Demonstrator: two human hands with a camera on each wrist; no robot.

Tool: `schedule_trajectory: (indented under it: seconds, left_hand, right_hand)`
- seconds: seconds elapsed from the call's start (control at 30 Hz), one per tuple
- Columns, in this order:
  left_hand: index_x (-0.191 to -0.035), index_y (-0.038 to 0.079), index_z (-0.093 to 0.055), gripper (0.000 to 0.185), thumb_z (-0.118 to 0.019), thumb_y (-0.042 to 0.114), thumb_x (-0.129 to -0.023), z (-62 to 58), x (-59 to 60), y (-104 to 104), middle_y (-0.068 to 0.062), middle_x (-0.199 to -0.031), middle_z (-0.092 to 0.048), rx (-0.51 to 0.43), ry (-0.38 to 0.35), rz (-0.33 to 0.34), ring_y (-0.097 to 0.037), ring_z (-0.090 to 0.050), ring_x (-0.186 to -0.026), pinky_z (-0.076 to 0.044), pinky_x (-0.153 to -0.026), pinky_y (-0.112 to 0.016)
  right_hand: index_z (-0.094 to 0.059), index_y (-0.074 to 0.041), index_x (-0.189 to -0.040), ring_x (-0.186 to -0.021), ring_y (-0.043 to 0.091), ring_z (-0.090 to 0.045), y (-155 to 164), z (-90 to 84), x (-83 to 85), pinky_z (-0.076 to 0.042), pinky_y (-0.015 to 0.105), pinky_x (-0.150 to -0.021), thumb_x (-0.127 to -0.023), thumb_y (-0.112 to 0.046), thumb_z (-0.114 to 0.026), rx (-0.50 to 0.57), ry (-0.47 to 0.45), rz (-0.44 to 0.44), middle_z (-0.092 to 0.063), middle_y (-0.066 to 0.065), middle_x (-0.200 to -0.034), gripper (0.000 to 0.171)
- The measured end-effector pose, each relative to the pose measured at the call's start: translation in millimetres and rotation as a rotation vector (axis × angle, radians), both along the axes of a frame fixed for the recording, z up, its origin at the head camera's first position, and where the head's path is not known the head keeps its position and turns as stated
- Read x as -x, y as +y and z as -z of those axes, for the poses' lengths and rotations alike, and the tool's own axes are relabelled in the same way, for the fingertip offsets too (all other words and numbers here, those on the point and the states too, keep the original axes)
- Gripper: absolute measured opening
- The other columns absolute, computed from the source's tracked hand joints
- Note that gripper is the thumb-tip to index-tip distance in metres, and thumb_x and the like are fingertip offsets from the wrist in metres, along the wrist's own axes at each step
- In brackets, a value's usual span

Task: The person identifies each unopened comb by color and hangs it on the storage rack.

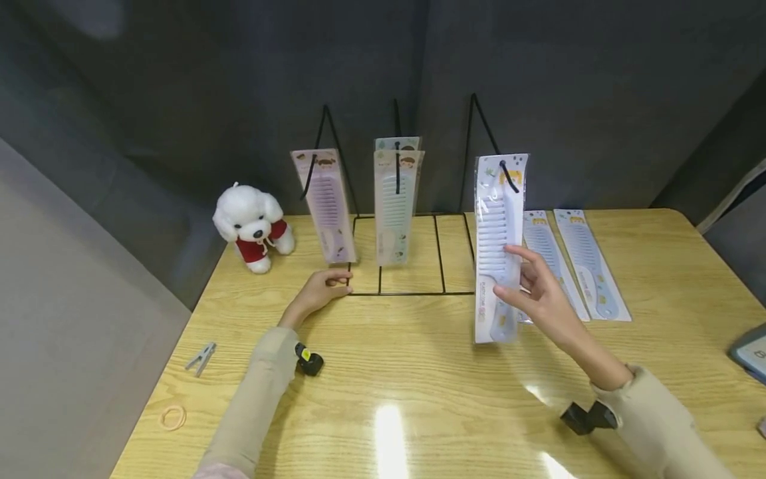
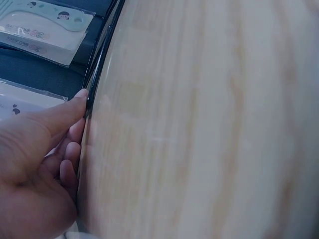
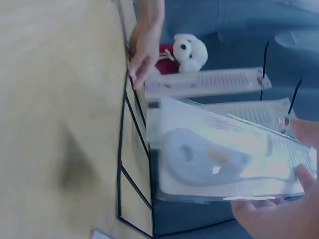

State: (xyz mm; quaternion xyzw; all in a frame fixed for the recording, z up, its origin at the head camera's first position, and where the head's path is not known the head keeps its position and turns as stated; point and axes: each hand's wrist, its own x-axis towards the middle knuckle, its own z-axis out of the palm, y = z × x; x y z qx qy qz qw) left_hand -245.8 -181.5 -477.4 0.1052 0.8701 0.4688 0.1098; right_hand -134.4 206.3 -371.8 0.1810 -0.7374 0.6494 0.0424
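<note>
My right hand (image 1: 547, 303) holds a packaged blue comb (image 1: 492, 266) by its right edge, thumb and index finger across the front. The pack hangs upright, a black hook (image 1: 510, 178) passing through its top hole. In the right wrist view the comb's rounded handle (image 3: 187, 157) shows through clear film. My left hand (image 1: 317, 293) pinches the front left corner of the black wire rack (image 1: 411, 294); the thumb (image 2: 75, 104) presses the wire in the left wrist view. A packaged purple comb (image 1: 326, 206) hangs on the left hook, and packaged green combs (image 1: 395, 213) on the middle one.
Two packaged blue combs (image 1: 592, 266) lie right of the rack. A white plush dog (image 1: 254, 223) in red sits at the left. Nearer lie a grey clothespin (image 1: 202, 359) and beige elastic bands (image 1: 172, 418). A blue-edged object (image 1: 753, 352) stands at the right edge. Dark cloth hangs behind.
</note>
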Motion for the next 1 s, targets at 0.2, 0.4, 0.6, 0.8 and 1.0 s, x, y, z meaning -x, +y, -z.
schedule_trajectory:
  seconds: [0.2,0.4,0.6,0.8,1.0]
  left_hand:
    - [-0.125,0.002,-0.061,0.038,-0.068,0.012,-0.088,-1.4,-1.8,0.3,-0.018,-0.119,-0.063,0.005,-0.013,0.0,-0.03,-0.058,-0.107,-0.045,-0.093,-0.042]
    - [-0.125,0.004,-0.062,0.038,-0.069,0.014,-0.088,-1.2,-0.1,1.3,-0.016,-0.119,-0.063,0.015,-0.029,-0.004,-0.028,-0.058,-0.107,-0.045,-0.094,-0.041]
    - [-0.125,0.004,-0.062,0.039,-0.068,0.014,-0.088,-1.1,0.6,1.3,-0.016,-0.118,-0.063,0.018,-0.028,-0.001,-0.028,-0.057,-0.106,-0.045,-0.093,-0.041]
    - [-0.124,0.004,-0.062,0.038,-0.069,0.014,-0.088,-1.0,0.4,-0.4,-0.016,-0.118,-0.063,0.015,-0.02,-0.008,-0.027,-0.058,-0.106,-0.045,-0.093,-0.04]
    - [-0.124,0.003,-0.063,0.038,-0.069,0.014,-0.088,-0.9,1.4,-1.2,-0.016,-0.118,-0.063,0.009,-0.015,-0.013,-0.027,-0.058,-0.106,-0.045,-0.092,-0.04]
  right_hand:
    - [-0.028,-0.013,-0.146,-0.079,0.008,-0.053,-5.6,-7.3,43.5,-0.044,0.019,-0.073,-0.094,-0.005,-0.056,-0.113,-0.104,-0.017,-0.048,0.007,-0.1,0.059]
    - [-0.018,-0.018,-0.15,-0.105,0.024,-0.051,-4.2,-7.0,76.8,-0.037,0.039,-0.095,-0.098,-0.023,-0.053,-0.184,-0.224,-0.053,-0.044,0.018,-0.121,0.062]
    - [-0.016,-0.017,-0.151,-0.129,0.043,-0.031,3.5,-0.5,92.9,-0.029,0.058,-0.101,-0.097,-0.023,-0.056,-0.232,-0.237,-0.022,-0.013,0.016,-0.154,0.068]
    - [-0.012,-0.022,-0.153,-0.135,0.045,-0.022,16.6,2.1,93.0,-0.024,0.064,-0.103,-0.096,-0.027,-0.056,-0.277,-0.267,-0.031,-0.013,0.022,-0.152,0.071]
    - [-0.013,-0.018,-0.153,-0.127,0.041,-0.032,45.2,6.9,90.9,-0.031,0.058,-0.099,-0.096,-0.033,-0.056,-0.347,-0.27,0.085,-0.025,0.027,-0.144,0.073]
